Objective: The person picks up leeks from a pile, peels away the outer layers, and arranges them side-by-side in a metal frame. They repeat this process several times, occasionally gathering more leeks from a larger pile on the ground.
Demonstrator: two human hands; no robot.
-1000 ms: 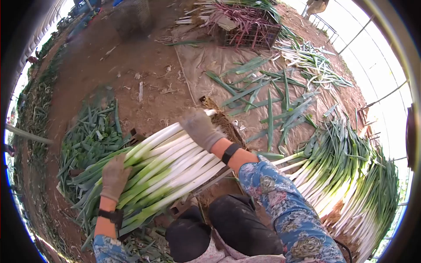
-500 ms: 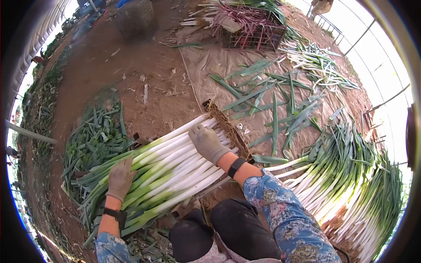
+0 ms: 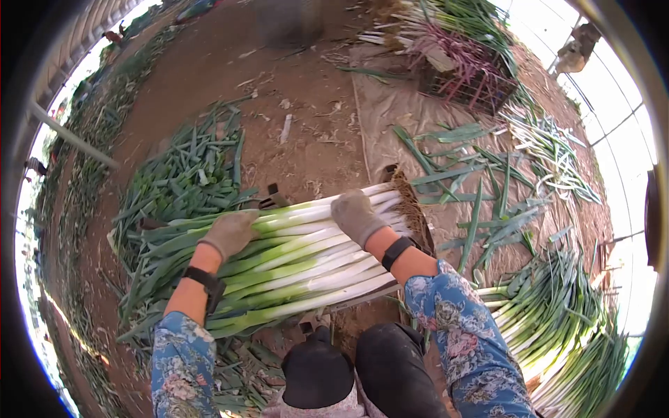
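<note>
- I see my left hand [image 3: 228,233] in a grey glove resting palm down on the green part of the bundle of leeks [image 3: 293,261], fingers spread flat rather than clamped round any stalk.
- My right hand [image 3: 355,216], also gloved, lies on the white shanks near the root end, fingers curled loosely over the top stalks; it presses on them, and I cannot tell whether it grips one.
- The bundle of leeks lies across in front of my knees [image 3: 348,373], stacked side by side, white ends to my right, green tops to my left.
- The root ends [image 3: 411,209] line up in a brown fringe at the bundle's right edge, just beside a tan sheet [image 3: 390,111] spread on the ground.
- Loose green leaves [image 3: 474,174] lie scattered over that sheet.
- A heap of cut leaf trimmings [image 3: 185,177] sits on the soil beyond my left hand, touching the bundle's green tops.
- More leeks [image 3: 557,320] lie piled to my right, well apart from both hands.
- A wire crate [image 3: 467,76] with purple-tinged stalks stands at the far end of the sheet.
</note>
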